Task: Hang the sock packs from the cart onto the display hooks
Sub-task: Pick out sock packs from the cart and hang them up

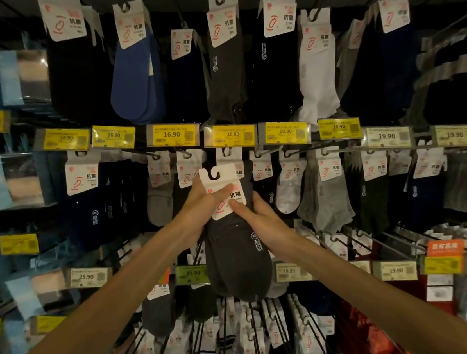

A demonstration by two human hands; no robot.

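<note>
Yellow price tags (172,135) run in rows — orange sign (444,248) lower right

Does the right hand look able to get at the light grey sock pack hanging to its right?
Likely yes, once it lets go: the right hand pinches the dark sock pack, which the left hand also holds; the light grey pack hangs uncovered.

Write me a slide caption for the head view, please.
Person's left hand and right hand hold a dark sock pack before the display hooks.
</note>
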